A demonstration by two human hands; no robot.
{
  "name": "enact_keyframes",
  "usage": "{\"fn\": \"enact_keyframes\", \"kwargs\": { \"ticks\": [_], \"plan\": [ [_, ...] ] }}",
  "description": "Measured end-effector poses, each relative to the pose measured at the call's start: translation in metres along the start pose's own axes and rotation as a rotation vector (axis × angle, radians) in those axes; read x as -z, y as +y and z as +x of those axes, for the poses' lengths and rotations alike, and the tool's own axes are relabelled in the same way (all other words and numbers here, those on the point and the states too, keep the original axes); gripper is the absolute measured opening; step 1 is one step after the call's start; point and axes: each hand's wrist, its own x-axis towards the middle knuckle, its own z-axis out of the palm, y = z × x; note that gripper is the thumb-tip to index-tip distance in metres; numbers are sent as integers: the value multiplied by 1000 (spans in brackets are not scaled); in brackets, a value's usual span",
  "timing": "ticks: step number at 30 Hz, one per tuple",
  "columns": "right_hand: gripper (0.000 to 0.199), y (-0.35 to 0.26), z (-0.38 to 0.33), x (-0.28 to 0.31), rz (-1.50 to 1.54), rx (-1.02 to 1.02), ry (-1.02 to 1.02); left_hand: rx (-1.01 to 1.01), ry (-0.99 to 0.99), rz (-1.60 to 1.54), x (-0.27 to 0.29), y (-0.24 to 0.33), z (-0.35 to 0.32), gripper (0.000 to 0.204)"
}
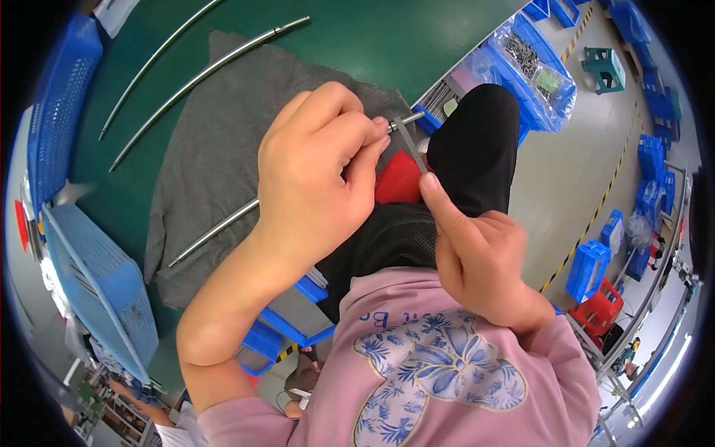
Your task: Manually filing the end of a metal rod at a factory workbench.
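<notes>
My left hand is closed around a slim, shiny metal rod, pinching it near its far end between thumb and fingers. The rod passes behind my left wrist and comes out past the fingertips at the upper right. In my right hand is a thin, flat grey metal strip, possibly a file, with the index finger stretched along it. The strip's upper end crosses the rod close to its tip and appears to touch it. A grey cloth lies under the rod on the green table.
Two curved metal rods lie at the upper left, one partly on the cloth. Blue baskets line the left side. A plastic-lined blue bin of small metal parts stands right of the table. Something red shows by my legs.
</notes>
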Motion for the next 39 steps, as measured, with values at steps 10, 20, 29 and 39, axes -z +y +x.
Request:
{"fn": "enact_keyframes", "kwargs": {
  "ticks": [10,20,29,39],
  "plan": [
    [50,10,17,-18,41,45,111,-61,15,16,-7,-1,3,13],
    [48,29,17,-40,-43,165,215,-66,77,-43,-20,-7,-11,7],
    [47,33,12,-34,-99,130,179,-50,64,-39,-20,-8,-1,5],
    [44,29,1,-36,-62,120,155,-37,47,-36,-23,-11,-8,5]
  ]
}}
